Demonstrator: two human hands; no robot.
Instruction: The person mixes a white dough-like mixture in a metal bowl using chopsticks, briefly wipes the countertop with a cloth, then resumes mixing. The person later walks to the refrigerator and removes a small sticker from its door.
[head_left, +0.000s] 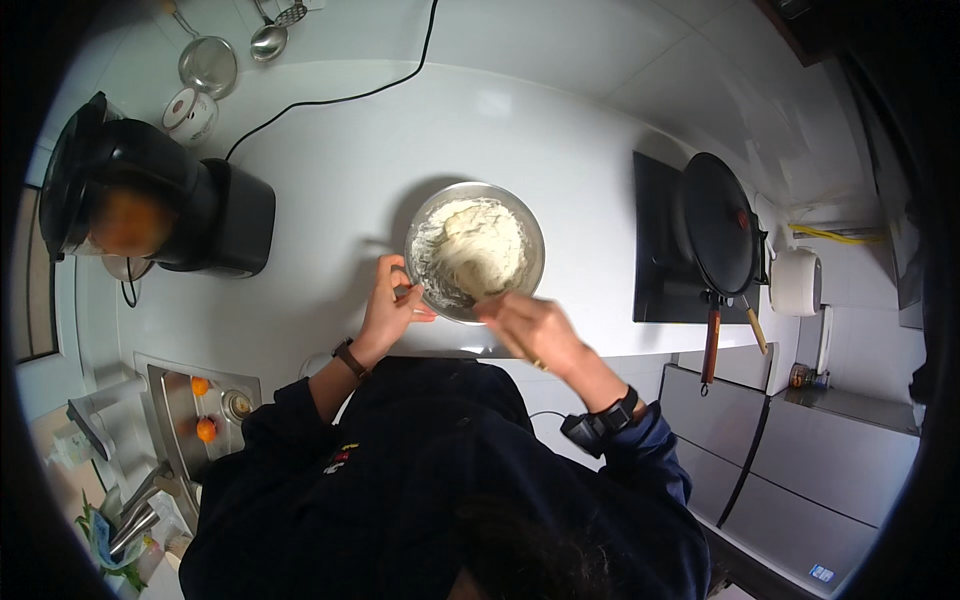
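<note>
A round stainless steel mixing bowl (536, 251) stands on the white countertop before me. Inside it lies a pale, shaggy flour dough (484, 232), with loose flour stuck to the wall. My left hand (390, 304) holds the bowl's rim at its near left side, thumb and fingers spread along the edge. At the near right of the rim, my right hand (536, 326) is closed around the handle of a stirring utensil (534, 358). Its handle end shows below my fingers. Motion blurs the utensil's lower part in the dough, so its shape cannot be made out.
A black countertop appliance (232, 217) stands left, its cord (337, 100) running to the back wall. On the right, a dark pan (716, 225) with a wooden handle rests over the black cooktop (652, 292). A sink (214, 450) with two orange fruits lies at lower left.
</note>
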